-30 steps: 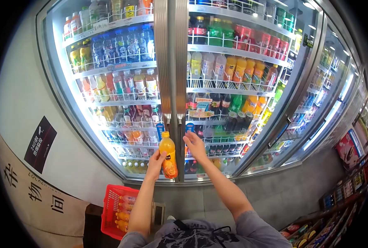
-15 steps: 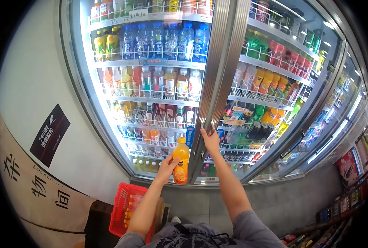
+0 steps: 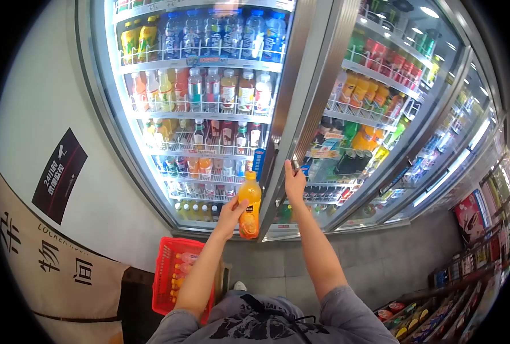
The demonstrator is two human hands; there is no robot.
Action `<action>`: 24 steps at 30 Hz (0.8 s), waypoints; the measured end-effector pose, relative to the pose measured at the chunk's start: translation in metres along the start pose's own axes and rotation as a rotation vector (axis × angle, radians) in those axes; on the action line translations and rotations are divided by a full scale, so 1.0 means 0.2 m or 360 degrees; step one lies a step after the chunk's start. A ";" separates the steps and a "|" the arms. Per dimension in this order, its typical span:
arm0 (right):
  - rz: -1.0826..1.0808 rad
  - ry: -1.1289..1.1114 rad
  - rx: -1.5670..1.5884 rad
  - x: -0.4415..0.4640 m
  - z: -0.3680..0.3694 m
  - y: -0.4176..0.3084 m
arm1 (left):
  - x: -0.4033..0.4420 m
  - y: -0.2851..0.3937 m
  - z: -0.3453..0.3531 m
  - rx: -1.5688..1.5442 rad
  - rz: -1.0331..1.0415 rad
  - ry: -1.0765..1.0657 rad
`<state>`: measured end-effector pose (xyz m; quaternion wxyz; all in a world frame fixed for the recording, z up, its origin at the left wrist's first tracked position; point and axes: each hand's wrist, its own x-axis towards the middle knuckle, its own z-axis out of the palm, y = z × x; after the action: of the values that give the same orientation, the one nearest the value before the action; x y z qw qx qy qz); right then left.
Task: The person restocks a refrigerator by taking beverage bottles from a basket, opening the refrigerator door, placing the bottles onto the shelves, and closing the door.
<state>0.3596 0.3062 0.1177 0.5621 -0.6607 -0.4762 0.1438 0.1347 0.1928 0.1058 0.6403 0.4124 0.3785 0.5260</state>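
Black sign [image 3: 60, 176], on wall. Red basket [image 3: 161, 274], holding pink and orange bottles. Left hand [image 3: 227, 219], grip closed round the lower part of one orange drink bottle [image 3: 251, 222], yellow-capped, roughly upright, in front of the drinks cooler. Right hand [image 3: 294, 184], grip closed at the metal door handle [image 3: 294, 164]. Packaged goods [image 3: 432, 315], racked, lower right.

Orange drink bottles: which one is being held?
The bottle in the left hand; the others sit on fridge shelves or in the red basket.
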 end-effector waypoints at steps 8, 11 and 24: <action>0.0102 -0.0086 0.0122 -0.45 -0.56 -0.05 | -0.20 -0.06 0.29 0.0022 0.0086 -0.0134; 0.0120 0.0000 0.0091 -0.64 -0.81 -0.02 | -0.35 -0.10 0.42 -0.0040 0.0078 -0.0238; 0.0341 0.0664 0.0212 -1.24 -2.03 0.21 | -0.85 -0.40 1.10 0.0056 -0.0119 -0.0760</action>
<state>0.5484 -0.1329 0.1279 0.6721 -0.6844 -0.2665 0.0942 0.3383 -0.0126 0.1215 0.7234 0.5218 0.2405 0.3829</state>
